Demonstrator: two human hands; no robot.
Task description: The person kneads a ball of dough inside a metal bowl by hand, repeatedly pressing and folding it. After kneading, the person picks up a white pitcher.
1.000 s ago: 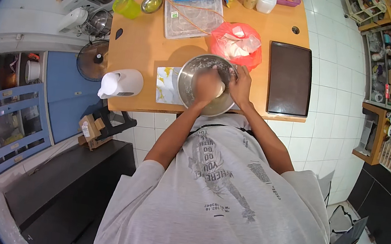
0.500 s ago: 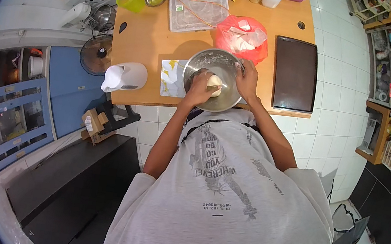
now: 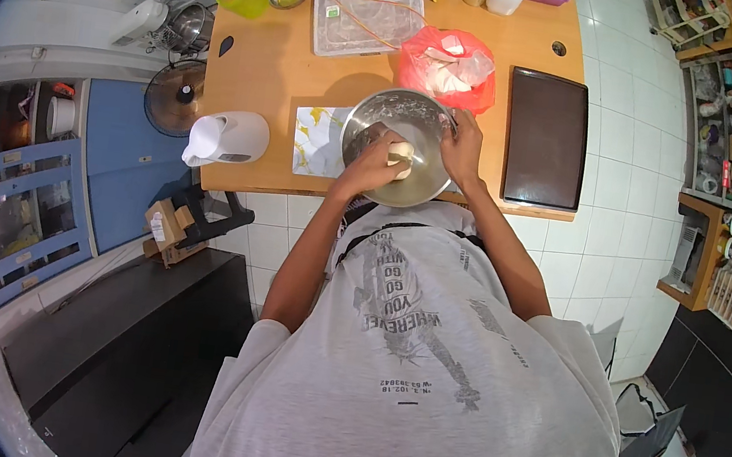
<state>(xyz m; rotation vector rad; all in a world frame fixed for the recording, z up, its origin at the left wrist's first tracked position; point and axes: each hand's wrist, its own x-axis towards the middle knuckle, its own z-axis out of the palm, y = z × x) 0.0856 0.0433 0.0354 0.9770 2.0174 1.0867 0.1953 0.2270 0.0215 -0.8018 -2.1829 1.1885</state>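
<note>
One counter point(image 3: 541, 47) is carrying one dark tray point(image 3: 545, 140), one steel bowl point(image 3: 429, 181) (kinda hugging the near edge) and one red bag point(image 3: 448, 67). One right hand point(image 3: 462, 146) is clamping the bowl's rim; one left hand point(image 3: 373, 168), apart from it, is gripping one pale dough lump point(image 3: 402, 155) inside.

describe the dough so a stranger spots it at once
At the near edge of the wooden table is a steel bowl, right hand at its rim. Inside, touching the left hand, is the dough: a pale, rounded lump, unlike the thin white smears.
</note>
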